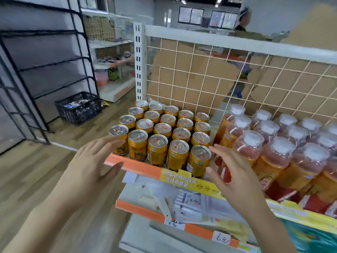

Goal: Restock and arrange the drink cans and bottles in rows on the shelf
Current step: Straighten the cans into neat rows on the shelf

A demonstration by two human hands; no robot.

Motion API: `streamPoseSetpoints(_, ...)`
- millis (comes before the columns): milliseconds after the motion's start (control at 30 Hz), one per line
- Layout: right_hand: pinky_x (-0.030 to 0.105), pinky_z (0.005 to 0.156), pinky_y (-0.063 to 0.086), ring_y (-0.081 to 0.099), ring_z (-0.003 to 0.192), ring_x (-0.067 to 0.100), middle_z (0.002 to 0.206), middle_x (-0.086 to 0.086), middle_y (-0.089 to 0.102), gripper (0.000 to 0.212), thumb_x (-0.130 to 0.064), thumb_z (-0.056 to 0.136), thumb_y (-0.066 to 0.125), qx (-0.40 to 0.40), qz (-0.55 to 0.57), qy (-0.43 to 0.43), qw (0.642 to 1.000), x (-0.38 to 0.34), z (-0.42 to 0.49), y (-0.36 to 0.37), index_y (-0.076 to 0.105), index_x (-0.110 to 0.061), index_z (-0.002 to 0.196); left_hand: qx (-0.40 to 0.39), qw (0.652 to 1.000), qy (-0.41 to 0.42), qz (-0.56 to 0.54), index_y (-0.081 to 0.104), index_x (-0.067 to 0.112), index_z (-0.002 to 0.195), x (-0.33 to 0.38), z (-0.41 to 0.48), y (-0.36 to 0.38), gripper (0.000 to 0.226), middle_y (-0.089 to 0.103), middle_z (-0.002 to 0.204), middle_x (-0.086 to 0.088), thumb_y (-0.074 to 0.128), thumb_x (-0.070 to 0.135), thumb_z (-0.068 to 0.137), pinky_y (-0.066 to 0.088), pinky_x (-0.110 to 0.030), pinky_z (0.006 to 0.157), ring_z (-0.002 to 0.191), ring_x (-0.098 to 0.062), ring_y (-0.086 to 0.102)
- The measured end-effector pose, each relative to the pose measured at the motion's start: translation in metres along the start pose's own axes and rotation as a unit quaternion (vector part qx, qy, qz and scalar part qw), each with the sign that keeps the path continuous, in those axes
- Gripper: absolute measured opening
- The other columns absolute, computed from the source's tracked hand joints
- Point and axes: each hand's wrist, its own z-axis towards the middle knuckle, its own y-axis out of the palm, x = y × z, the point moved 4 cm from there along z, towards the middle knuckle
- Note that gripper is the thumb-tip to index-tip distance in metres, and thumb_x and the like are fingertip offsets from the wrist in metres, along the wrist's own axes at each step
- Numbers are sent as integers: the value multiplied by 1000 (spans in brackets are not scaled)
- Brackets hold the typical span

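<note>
Several gold drink cans (162,132) stand in tidy rows on the top shelf (144,166), filling its left end. To their right stand several clear bottles (269,143) of orange drink with white caps, also in rows. My left hand (91,161) hovers spread at the left front corner of the cans, fingers straight, holding nothing. My right hand (231,170) hovers spread just right of the front right can (198,160), in the gap before the bottles, and holds nothing. Whether either hand touches a can is unclear.
A white wire grid backed with cardboard (200,79) closes the shelf's rear. Lower shelves (164,214) with price tags sit beneath. A black crate (78,107) rests on the wooden floor at left, near black racks (45,61). A person (242,19) stands beyond the shelf.
</note>
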Motion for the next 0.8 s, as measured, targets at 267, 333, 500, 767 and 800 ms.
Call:
streamPoseSetpoints(267, 40, 98, 42, 50, 121, 17, 130, -7, 53, 43, -37, 85, 52, -6, 3, -10, 1000, -15, 56, 31, 53, -24, 127, 16, 999, 12, -25, 55, 21, 125, -48, 40, 8, 53, 47, 129, 16, 40, 48, 81, 35, -31, 96, 115, -15, 49)
streamPoseSetpoints(333, 35, 99, 40, 47, 123, 13, 131, -12, 51, 43, -37, 85, 53, 4, 1, -13, 1000, -13, 71, 39, 52, -27, 127, 13, 1000, 16, -20, 56, 20, 123, -58, 51, 13, 53, 50, 131, 10, 40, 49, 82, 36, -32, 96, 116, -16, 49)
streamPoseSetpoints(500, 26, 97, 34, 40, 123, 1, 129, -22, 45, 41, -34, 89, 58, 13, 11, -17, 1000, -5, 111, 59, 49, -33, 129, 12, 999, 28, -10, 54, 21, 124, -84, 85, 20, 50, 51, 129, 10, 41, 46, 83, 34, -26, 94, 115, -11, 47)
streamPoseSetpoints(767, 26, 94, 38, 40, 117, -2, 125, -21, 45, 40, -33, 90, 56, 23, 15, -31, 999, 4, 164, 87, 49, -31, 129, 0, 1000, 28, 4, 54, 22, 124, -121, 138, 34, 50, 51, 132, 8, 42, 47, 82, 33, -25, 94, 113, -13, 49)
streamPoseSetpoints(800, 25, 93, 37, 41, 117, -1, 126, -20, 46, 41, -33, 89, 56, 20, 8, -28, 999, 6, 169, 92, 49, -31, 129, -5, 1000, 26, 5, 53, 23, 124, -124, 143, 38, 50, 51, 132, 9, 41, 48, 82, 34, -27, 95, 113, -14, 50)
